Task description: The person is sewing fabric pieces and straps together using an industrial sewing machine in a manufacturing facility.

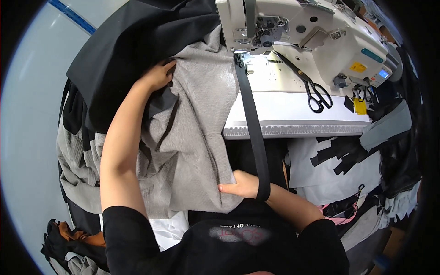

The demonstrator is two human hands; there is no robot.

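Note:
A large piece of grey ribbed fabric [197, 114] hangs over the table's front edge, its upper right edge close to the sewing machine's presser foot [239, 58]. Near its lower right corner, my right hand [245, 184] pinches the edge, thumb on top and the other fingers hidden underneath. My left hand [160, 75] grips a fold where the grey meets black fabric [110, 64]; its fingertips are partly hidden in the cloth. From the presser foot a long black strip [251, 114] runs down and loops around my right wrist.
The white sewing machine [339, 55] fills the upper right. Black-handled scissors [307, 82] lie open on its bed, beyond a ruler edge [298, 130]. Black fabric scraps [341, 153] and more cloth lie at right. A dark and brown cloth heap [75, 243] is at lower left.

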